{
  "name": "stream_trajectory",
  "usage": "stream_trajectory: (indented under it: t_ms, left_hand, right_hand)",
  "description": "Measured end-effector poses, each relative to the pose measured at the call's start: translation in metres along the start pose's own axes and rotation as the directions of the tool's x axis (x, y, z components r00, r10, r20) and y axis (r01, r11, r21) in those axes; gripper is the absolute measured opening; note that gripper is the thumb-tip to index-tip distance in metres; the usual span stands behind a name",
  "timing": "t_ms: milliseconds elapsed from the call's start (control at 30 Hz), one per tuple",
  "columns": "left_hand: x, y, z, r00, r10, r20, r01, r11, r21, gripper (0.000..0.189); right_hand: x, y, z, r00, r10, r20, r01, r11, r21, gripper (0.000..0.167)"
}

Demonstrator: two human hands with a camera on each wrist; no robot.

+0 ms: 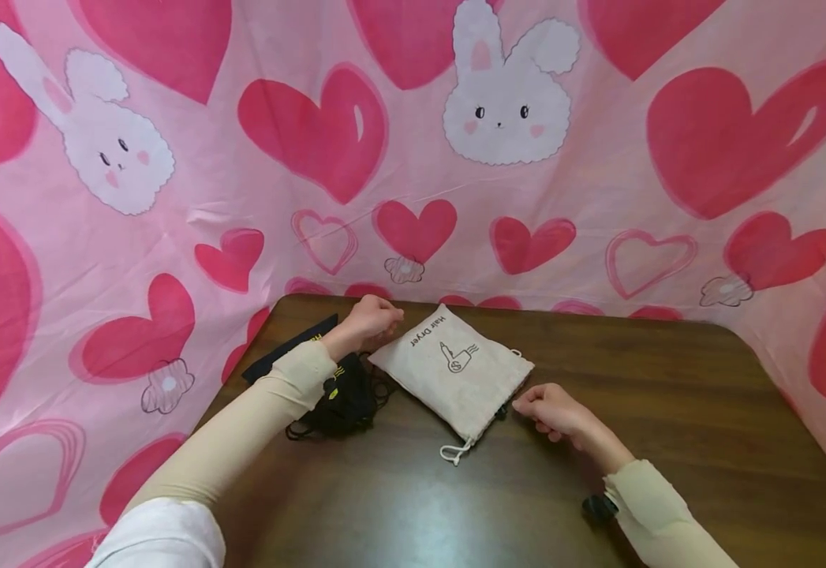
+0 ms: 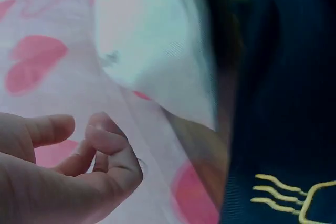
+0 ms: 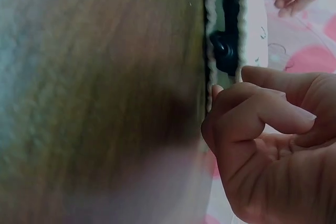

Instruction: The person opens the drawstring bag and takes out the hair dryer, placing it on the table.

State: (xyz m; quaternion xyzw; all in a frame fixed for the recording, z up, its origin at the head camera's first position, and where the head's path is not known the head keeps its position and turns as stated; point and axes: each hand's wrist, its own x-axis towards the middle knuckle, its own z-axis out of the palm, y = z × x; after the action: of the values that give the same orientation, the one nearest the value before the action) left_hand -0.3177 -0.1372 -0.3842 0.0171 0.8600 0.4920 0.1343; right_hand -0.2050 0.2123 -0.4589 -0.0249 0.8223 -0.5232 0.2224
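Observation:
A cream drawstring bag [image 1: 448, 371], printed "Hair Dryer" with a dryer drawing, lies flat on the table. My left hand [image 1: 370, 322] is just beyond its upper left side, its fingers loosely bent. In the left wrist view the left hand [image 2: 79, 166] shows thumb and fingers apart, holding nothing. Close to the bag's mouth is my right hand [image 1: 555, 412], loosely curled. The right wrist view places the thumb and forefinger of the right hand [image 3: 268, 135] by the bag's rim; no grip on it shows. A small black part [image 3: 226, 48] sits within the mouth.
Black cloth bags with yellow print [image 1: 345, 398] lie left of the cream bag, partly hidden by my left forearm. A white cord loop [image 1: 457, 454] trails from the cream bag. The brown table [image 1: 633, 379] meets a pink heart-and-bunny cloth [image 1: 413, 142] behind.

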Motion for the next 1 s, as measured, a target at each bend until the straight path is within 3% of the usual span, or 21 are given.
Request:
stream_trajectory:
  t_ms: [100, 200, 333, 533, 667, 1000]
  left_hand:
    - [0.014, -0.009, 0.002, 0.999, 0.031, -0.045, -0.024, 0.990, 0.142, 0.030]
    - [0.025, -0.014, 0.007, 0.998, 0.015, -0.053, -0.003, 0.975, 0.224, 0.034]
    - [0.037, -0.018, 0.014, 0.997, -0.061, -0.035, 0.069, 0.957, 0.280, 0.046]
    - [0.042, -0.021, 0.019, 0.997, -0.074, 0.009, 0.065, 0.921, 0.385, 0.044]
    - [0.043, -0.022, 0.021, 0.997, -0.080, 0.025, 0.063, 0.916, 0.396, 0.048]
    - [0.040, -0.023, 0.023, 0.998, -0.057, -0.017, 0.059, 0.938, 0.341, 0.041]
  right_hand:
    - [0.001, 0.001, 0.003, 1.000, 0.007, 0.030, -0.008, 1.000, 0.006, 0.023]
    - [0.002, 0.002, 0.008, 1.000, 0.017, 0.026, -0.018, 1.000, 0.018, 0.021]
    - [0.002, 0.002, 0.015, 0.999, 0.038, 0.000, -0.038, 0.998, 0.040, 0.018]
    - [0.002, 0.003, 0.017, 0.999, 0.029, 0.015, -0.030, 0.998, 0.054, 0.017]
    - [0.005, 0.003, 0.017, 1.000, 0.018, 0.018, -0.019, 0.999, 0.047, 0.017]
    - [0.009, 0.002, 0.018, 1.000, 0.010, 0.008, -0.011, 1.000, 0.020, 0.015]
